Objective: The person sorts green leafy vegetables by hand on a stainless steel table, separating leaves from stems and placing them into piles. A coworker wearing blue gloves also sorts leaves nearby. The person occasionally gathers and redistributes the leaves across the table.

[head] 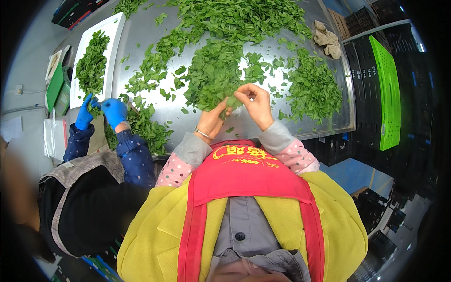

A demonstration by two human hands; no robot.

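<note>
In front of my apron, my left hand [212, 121], a bangle at its wrist, grips a small bunch of green leafy sprigs [224, 112]. Thumb and forefinger of my right hand [256, 104] pinch the edge of a leaf [231, 102] at the top of that bunch. Both hands are held close together over the near part of the metal table [148, 31]. Directly beyond them lies a dense heap of leafy sprigs [215, 70], partly behind my left hand. Another leaf pile [313, 88] rests to the right of my right hand.
To my left, a co-worker's blue-gloved hands [114, 112] handle sprigs beside a white tray [115, 46] holding leaves. A larger leaf heap [243, 17] covers the table's far side. A crumpled cloth [327, 39] lies far right, near a bright green crate [385, 93] beyond the edge.
</note>
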